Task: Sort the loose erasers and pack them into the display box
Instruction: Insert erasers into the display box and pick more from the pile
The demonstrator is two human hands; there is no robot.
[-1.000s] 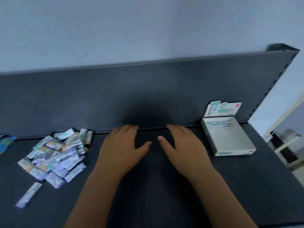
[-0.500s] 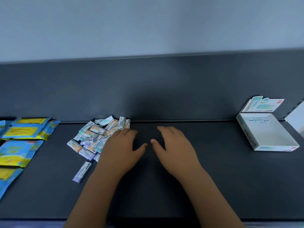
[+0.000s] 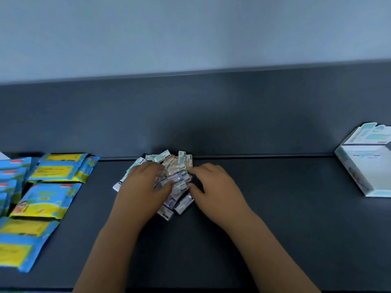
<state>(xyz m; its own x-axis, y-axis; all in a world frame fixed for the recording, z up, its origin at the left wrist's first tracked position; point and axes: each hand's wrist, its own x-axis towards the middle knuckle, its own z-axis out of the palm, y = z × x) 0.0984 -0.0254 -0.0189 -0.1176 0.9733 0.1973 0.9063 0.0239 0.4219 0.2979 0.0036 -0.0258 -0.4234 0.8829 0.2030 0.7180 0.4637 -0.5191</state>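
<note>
- Two bare forearms reach in from the near edge across the dark shelf (image 3: pixel 275 229), angled toward each other.
- On the near left, blue and yellow packets (image 3: pixel 45 199) lie flat in overlapping rows that run off the frame's edge (their print is too blurred to read).
- The left hand (image 3: pixel 143 189) lies palm down over the left side of the erasers (image 3: pixel 176 178). Its fingers are relaxed and spread and pinch nothing, and its thumb touches the pile.
- The right hand (image 3: pixel 218 187) lies palm down just beside the pile's right edge, fingers loose and gripping nothing, with fingertips and thumb touching the outermost erasers.
- The erasers sit in one loose heap between the hands, in mixed sleeves, with the far ones against the foot of the back panel (image 3: pixel 211 113).
- The display box (image 3: pixel 351 174) stands well apart at the far right, white, cut off by the frame, its header flap (image 3: pixel 368 134) leaning on the panel.
- A pale wall (image 3: pixel 190 28) rises behind.
</note>
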